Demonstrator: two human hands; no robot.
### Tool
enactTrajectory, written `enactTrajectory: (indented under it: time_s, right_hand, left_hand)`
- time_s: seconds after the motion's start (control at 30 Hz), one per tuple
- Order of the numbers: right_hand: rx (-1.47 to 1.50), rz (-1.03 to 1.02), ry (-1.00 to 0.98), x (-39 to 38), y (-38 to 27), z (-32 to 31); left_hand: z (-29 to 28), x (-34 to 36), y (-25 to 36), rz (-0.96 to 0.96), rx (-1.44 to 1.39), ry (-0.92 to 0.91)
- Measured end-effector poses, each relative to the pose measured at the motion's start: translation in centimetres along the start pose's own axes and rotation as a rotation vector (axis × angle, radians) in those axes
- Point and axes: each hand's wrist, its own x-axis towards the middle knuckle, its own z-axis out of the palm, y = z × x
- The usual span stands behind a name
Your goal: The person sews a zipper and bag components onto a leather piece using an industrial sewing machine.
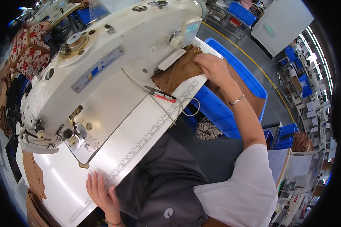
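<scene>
Brown fabric pieces (176, 73) lie in a loose, overlapping heap on the white table (121, 142), just left of the right hand's fingers and partly beneath their tips. The fingers of the right hand (214, 70) bend down onto the heap's outer edge; the thumb is mostly hidden, so I cannot tell whether they pinch the cloth or only rest on it. The left hand (104, 195) is empty, its fingers loosely spread and the thumb apart, over the near edge of the table.

Past the left fingertips sits the metal needle plate (77, 140) of the sewing machine (113, 60), whose long white body stretches from there toward the right fingers. Between the two sets of fingers, a printed ruler strip (140, 145) runs along the table edge. Nearer the body than the right fingers, thread snips (161, 94) with a red and black handle lie against the heap, and a pale cord (193, 109) loops just beside them. A blue bin (255, 83) holding more brown cloth stands right of the right fingers. Further brown pieces (33, 174) hang left of the left fingers.
</scene>
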Motion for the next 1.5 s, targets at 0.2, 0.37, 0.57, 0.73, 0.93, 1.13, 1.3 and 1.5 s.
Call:
enactTrajectory:
  time_s: [0.2, 0.37, 0.57, 0.73, 0.93, 1.13, 1.3, 1.5]
  right_hand:
    - [0.035, -0.18, -0.211, 3.4, -1.3, 2.8]
    - [0.303, 0.099, -0.055, 2.0, 0.6, 2.6]
    - [0.729, 0.48, 0.191, 2.2, 0.4, -0.2]
    - [0.974, 0.212, 0.216, 3.2, -5.7, -4.3]
    - [0.85, -0.251, 0.025, 4.6, -19.0, -3.5]
    - [0.735, -0.541, -0.207, 4.0, -27.2, 3.4]
    - [0.538, -0.536, -0.287, 4.5, -28.0, 4.9]
    - [0.67, -0.652, -0.38, 8.0, -28.7, 6.8]
  left_hand:
    - [0.1, 0.1, 0.3, -0.012, 0.027, 0.015]
    - [0.2, 0.2, 0.4, -0.023, 0.037, 0.008]
    - [0.3, 0.3, 0.5, -0.024, 0.043, 0.007]
    - [-0.3, 0.8, 1.1, -0.067, 0.019, -0.004]
    - [-1.7, 2.0, 1.0, -0.092, -0.116, -0.105]
    - [-3.0, 3.9, -1.1, -0.038, -0.02, -0.158]
    - [-2.6, 8.0, -4.7, -0.022, 0.081, -0.088]
    - [0.2, 13.1, -8.4, -0.013, 0.062, -0.01]
